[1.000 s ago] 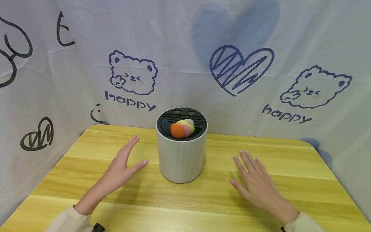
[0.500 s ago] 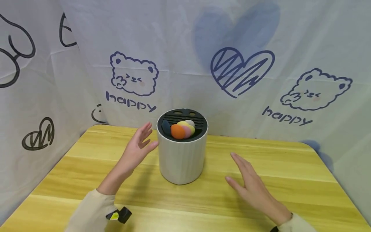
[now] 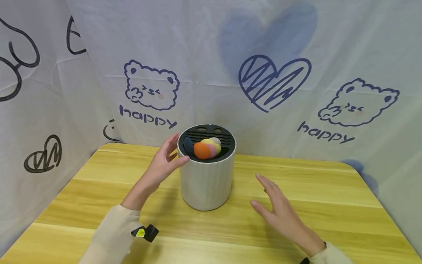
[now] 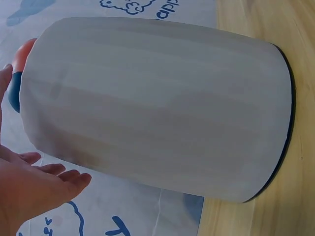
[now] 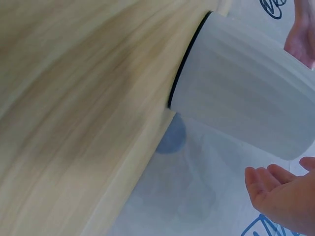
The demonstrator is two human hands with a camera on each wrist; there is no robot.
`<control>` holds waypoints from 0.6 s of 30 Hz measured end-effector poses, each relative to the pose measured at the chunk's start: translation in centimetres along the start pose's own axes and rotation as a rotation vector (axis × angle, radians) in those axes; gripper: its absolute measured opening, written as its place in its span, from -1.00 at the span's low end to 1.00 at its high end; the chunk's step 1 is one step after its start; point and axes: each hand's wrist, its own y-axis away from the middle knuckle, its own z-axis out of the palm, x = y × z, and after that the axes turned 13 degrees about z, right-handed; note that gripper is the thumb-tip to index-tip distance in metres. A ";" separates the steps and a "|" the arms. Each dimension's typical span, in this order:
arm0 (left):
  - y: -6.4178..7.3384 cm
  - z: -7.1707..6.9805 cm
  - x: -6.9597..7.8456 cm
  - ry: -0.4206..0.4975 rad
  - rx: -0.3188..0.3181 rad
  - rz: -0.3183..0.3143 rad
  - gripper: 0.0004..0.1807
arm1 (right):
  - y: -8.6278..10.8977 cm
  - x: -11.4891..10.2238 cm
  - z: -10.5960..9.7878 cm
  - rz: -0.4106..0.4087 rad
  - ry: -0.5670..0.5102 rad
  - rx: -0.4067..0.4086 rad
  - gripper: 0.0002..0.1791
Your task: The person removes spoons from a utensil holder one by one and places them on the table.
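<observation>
A white ribbed cylindrical holder (image 3: 206,185) stands upright on the wooden table, with a black slotted insert (image 3: 227,137) in its top. Several egg-shaped pieces lie in the insert: an orange one (image 3: 201,150), a dark blue one (image 3: 188,146), a pink one (image 3: 212,150), and yellow and white ones behind. My left hand (image 3: 162,163) is at the holder's upper left, thumb in front of the rim and fingers beside it; whether it touches cannot be told. To the right, my right hand (image 3: 280,212) hovers apart from the holder, fingers extended and holding nothing.
The light wooden table (image 3: 313,190) has rounded far corners. A white cloth (image 3: 211,55) printed with hearts and bears hangs close behind the holder and along the sides. A small black device (image 3: 150,233) sits on the left sleeve.
My left hand has moved right and upward to the holder's rim. The right hand has turned thumb-side up and shifted a little left. The holder stays in place.
</observation>
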 end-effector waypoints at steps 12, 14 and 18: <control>-0.2 -0.2 -0.4 -0.007 -0.035 -0.024 -0.11 | -2.2 -1.5 -0.2 -0.046 -0.098 0.009 -0.36; -0.2 -0.1 -0.4 -0.002 -0.038 -0.023 -0.10 | -2.9 -1.8 -0.6 -0.046 -0.129 0.006 -0.40; -0.2 -0.1 -0.3 0.008 -0.037 -0.031 -0.10 | -4.3 -2.6 -1.3 -0.042 -0.193 -0.002 -0.49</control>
